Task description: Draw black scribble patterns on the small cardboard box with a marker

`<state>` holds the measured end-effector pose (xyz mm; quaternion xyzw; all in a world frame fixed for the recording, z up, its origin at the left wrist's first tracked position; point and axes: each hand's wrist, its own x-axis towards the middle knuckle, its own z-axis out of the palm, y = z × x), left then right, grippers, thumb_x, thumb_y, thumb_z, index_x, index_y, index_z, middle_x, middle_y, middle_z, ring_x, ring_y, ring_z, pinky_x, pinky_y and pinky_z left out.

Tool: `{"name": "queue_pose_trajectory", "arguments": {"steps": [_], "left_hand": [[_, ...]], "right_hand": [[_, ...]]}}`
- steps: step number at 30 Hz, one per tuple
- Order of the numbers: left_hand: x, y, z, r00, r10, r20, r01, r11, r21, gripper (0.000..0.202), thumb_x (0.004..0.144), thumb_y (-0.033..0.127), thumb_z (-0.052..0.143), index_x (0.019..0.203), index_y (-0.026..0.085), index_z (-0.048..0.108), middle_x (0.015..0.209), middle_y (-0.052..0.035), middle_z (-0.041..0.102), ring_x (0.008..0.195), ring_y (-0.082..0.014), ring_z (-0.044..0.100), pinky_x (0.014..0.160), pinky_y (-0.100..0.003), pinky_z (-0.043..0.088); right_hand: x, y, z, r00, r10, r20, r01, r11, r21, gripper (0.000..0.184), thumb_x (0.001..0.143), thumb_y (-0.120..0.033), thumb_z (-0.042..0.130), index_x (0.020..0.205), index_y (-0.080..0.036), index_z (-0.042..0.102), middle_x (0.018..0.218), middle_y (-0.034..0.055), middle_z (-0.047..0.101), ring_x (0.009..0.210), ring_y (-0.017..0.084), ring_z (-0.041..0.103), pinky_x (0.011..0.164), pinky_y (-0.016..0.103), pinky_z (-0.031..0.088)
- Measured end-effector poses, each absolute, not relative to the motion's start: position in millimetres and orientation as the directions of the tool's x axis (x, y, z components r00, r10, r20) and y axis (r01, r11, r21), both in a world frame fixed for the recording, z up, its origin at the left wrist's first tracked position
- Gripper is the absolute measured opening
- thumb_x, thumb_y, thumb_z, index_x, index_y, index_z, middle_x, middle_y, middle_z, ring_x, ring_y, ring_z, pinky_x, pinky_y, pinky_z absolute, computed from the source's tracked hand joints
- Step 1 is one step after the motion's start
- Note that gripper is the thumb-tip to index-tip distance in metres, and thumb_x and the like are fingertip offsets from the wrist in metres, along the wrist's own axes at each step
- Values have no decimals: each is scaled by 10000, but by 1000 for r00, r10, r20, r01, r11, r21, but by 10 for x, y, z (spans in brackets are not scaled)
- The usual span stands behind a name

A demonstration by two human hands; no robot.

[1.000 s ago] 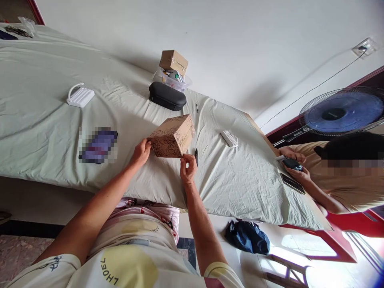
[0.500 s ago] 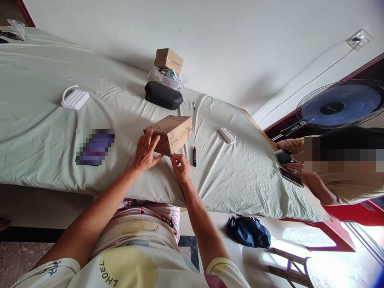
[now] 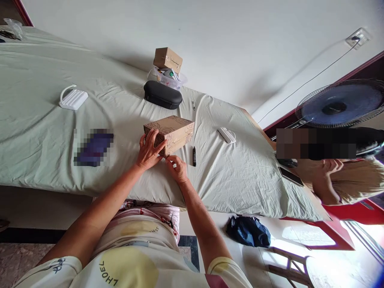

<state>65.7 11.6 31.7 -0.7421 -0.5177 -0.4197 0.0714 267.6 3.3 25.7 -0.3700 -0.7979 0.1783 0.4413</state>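
Observation:
A brown cardboard box (image 3: 174, 129) with line drawings on it lies on the pale green cloth of the table (image 3: 45, 68). My left hand (image 3: 148, 151) grips its near left side, fingers wrapped up over the edge. My right hand (image 3: 177, 168) is closed at the box's near bottom corner, fingertips pinched against it. A black pen (image 3: 194, 155) lies on the cloth just right of my right hand.
A black case (image 3: 162, 95), a clear tub (image 3: 167, 78) with a small box (image 3: 168, 59) on top, two white racks (image 3: 73, 98) (image 3: 227, 135) and a blurred dark item (image 3: 93, 147) lie on the cloth. Another person's arm (image 3: 324, 180) rests at the right, by a fan (image 3: 340, 105).
The box has been turned down from a tilted, raised pose to lie flatter on the cloth. My left hand moved onto its near side; my right hand shifted left to the corner.

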Motion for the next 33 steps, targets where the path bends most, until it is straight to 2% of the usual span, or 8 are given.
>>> {"name": "queue_pose_trajectory", "arguments": {"steps": [3,9,13,17,23,27,30,33], "left_hand": [[628,139,278,135,648,750,821,-496,281,768,813,248,854,1513,342,550,1742,-183,356,1638,-441,327,1303,-656,219],[531,79,235,147,480,865,790,-584,189,786,806,311,858,1521,350,535,1747,-170,304,1603,-429,384,1252,-607,378],[426,49,240,127,477,869,752,-618,230,839,764,414,880,1526,328,541,1758,-164,290,1580,-465,402,1234,-610,411],[319,83,260,111,421,900,690,-685,235,895,825,624,759,1600,286,465,1732,-184,354,1535,-456,469,1200,-593,459],[217,117,266,15,603,798,557,-668,494,951,918,824,547,1677,281,366,1686,-177,461,1553,-393,487,1237,-568,463],[204,112,300,-65,712,700,378,-631,677,807,993,755,514,1695,417,304,1689,-60,483,1609,-335,429,1303,-571,411],[226,130,327,-105,781,616,301,-566,768,804,1016,753,473,1694,341,339,1646,-83,542,1601,-311,446,1328,-495,393],[255,177,301,-106,827,553,308,-501,809,814,1026,726,480,1676,250,362,1601,-129,591,1537,-295,530,1274,-436,460]], "right_hand": [[2675,49,228,-363,732,577,413,681,-605,362,1063,-524,527,924,-232,690,869,49,764,716,148,661,624,277,552],[2687,81,225,-271,752,601,454,651,-609,411,995,-630,631,882,-236,667,784,31,715,666,155,607,586,290,482],[2759,114,268,-88,792,604,462,570,-679,436,948,-647,659,834,-228,633,784,21,692,650,145,569,621,295,487],[2898,192,323,186,814,549,412,443,-796,443,927,-661,636,858,-225,599,804,8,661,677,140,566,656,284,489],[3065,288,393,474,699,536,353,407,-843,530,881,-755,637,891,-231,551,820,-12,583,743,151,555,712,295,486],[3013,276,381,357,795,490,364,365,-857,568,932,-780,552,865,-217,577,746,-21,565,677,140,514,661,285,454],[2959,286,335,318,821,475,376,351,-858,570,921,-783,563,897,-215,593,764,-19,586,679,139,522,663,290,461],[2962,334,277,285,842,458,413,323,-852,519,899,-734,606,953,-217,599,840,7,638,742,164,580,710,318,494]]}}
